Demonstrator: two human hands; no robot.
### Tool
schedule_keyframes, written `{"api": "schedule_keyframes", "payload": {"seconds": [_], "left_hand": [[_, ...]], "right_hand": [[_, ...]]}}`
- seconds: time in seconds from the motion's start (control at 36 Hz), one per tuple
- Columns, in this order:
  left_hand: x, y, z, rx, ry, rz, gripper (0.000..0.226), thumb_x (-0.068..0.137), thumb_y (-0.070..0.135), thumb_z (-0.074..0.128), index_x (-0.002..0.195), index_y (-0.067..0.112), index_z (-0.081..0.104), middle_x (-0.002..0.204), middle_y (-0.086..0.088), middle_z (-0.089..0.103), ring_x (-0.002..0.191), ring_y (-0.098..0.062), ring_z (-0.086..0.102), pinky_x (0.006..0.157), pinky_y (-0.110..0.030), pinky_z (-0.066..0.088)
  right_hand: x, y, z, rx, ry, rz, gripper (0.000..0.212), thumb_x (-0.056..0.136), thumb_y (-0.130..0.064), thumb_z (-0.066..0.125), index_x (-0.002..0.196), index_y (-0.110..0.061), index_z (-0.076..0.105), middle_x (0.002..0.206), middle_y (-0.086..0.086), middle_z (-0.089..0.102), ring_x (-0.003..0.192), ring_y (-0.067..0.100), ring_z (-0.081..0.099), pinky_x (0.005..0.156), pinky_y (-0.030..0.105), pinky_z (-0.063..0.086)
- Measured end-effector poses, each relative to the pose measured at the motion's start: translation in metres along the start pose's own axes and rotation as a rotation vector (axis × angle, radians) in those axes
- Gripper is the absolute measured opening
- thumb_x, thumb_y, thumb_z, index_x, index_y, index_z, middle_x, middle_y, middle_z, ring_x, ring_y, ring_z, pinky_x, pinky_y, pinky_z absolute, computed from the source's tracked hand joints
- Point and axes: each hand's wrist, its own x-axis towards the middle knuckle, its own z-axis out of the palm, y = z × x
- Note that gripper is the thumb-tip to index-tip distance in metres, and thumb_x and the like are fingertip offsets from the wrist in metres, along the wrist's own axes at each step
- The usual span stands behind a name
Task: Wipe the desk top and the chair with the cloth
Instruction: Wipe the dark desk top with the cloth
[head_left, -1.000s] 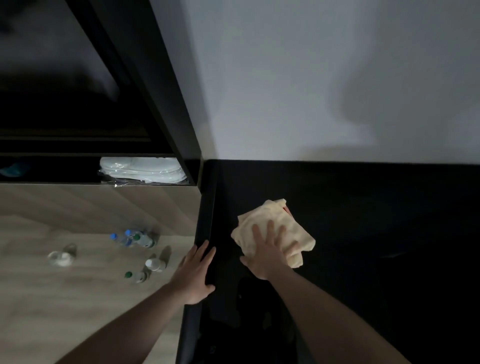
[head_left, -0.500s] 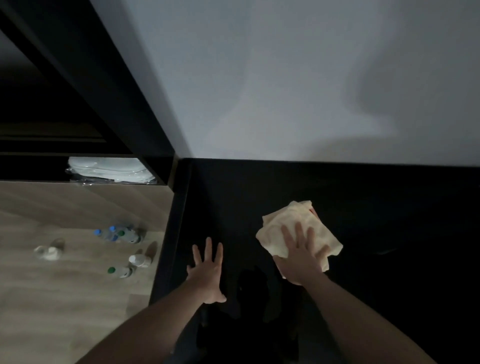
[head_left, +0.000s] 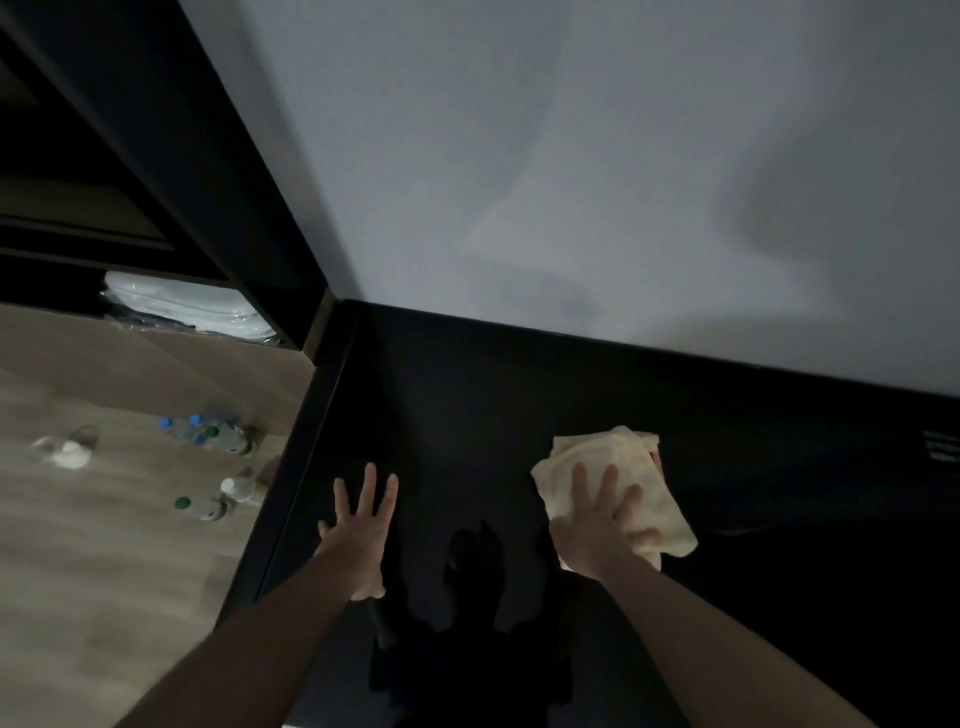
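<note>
The black desk top (head_left: 519, 395) fills the middle and right of the view and meets a white wall at the back. A crumpled cream cloth (head_left: 597, 457) lies on it. My right hand (head_left: 597, 525) presses flat on the cloth with fingers spread, covering its near part. My left hand (head_left: 358, 530) rests palm down on the bare desk near its left edge, fingers apart, holding nothing. No chair is in view.
Left of the desk is a wooden floor (head_left: 104, 545) with several plastic bottles (head_left: 208, 434) and a small clear bag (head_left: 67, 449). A dark cabinet (head_left: 156, 182) stands at the back left, with white wrapped items (head_left: 176, 306) on its low shelf.
My right hand has slid the cloth to the right across the desk. My left hand left the desk's left edge and now lies flat on the top.
</note>
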Motion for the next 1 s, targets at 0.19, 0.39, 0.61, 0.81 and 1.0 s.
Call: {"api": "schedule_keyframes", "payload": {"seconds": [0.19,0.39,0.61,0.81,1.0], "left_hand": [[0.001,-0.002,0.000,0.010,0.018,0.021,0.146,0.076,0.028,0.089,0.153,0.026,-0.035,0.152,-0.005,-0.052,0.147,-0.051,-0.027,0.118,-0.067,0.024],[0.001,-0.002,0.000,-0.025,0.028,0.018,0.145,0.076,0.027,0.088,0.152,0.029,-0.035,0.153,-0.002,-0.052,0.148,-0.049,-0.029,0.117,-0.067,0.024],[0.001,0.014,0.005,-0.169,0.088,-0.061,0.123,0.086,0.004,0.067,0.156,0.029,-0.031,0.155,0.000,-0.048,0.150,-0.049,-0.022,0.103,-0.042,0.050],[-0.010,0.073,0.025,-0.197,0.144,-0.063,0.108,0.087,0.009,0.060,0.162,0.031,-0.014,0.166,-0.002,-0.031,0.153,-0.046,-0.016,0.123,-0.058,0.017],[-0.022,0.163,0.045,-0.185,0.182,-0.015,0.100,0.092,0.025,0.063,0.163,0.032,-0.007,0.168,0.000,-0.026,0.155,-0.036,-0.017,0.126,-0.053,0.012]], "right_hand": [[-0.047,-0.038,-0.014,-0.181,0.055,-0.205,0.076,0.093,-0.047,0.048,0.154,-0.048,0.003,0.163,0.002,-0.001,0.148,0.041,0.011,0.108,0.069,0.027],[-0.043,-0.041,-0.006,-0.187,-0.043,-0.238,0.085,0.097,-0.049,0.046,0.147,-0.056,-0.022,0.158,0.000,-0.036,0.149,0.043,-0.020,0.106,0.080,0.012],[-0.027,0.000,-0.009,-0.240,-0.082,-0.292,0.084,0.103,-0.044,0.035,0.143,-0.045,-0.039,0.151,0.001,-0.051,0.142,0.037,-0.041,0.108,0.081,0.004],[-0.003,0.063,-0.026,-0.264,-0.054,-0.307,0.086,0.103,-0.050,0.035,0.138,-0.042,-0.043,0.154,0.000,-0.048,0.145,0.037,-0.037,0.109,0.080,0.007],[0.029,0.157,-0.053,-0.232,-0.046,-0.326,0.082,0.103,-0.056,0.029,0.136,-0.039,-0.044,0.144,-0.001,-0.054,0.146,0.035,-0.036,0.111,0.078,0.003]]}}
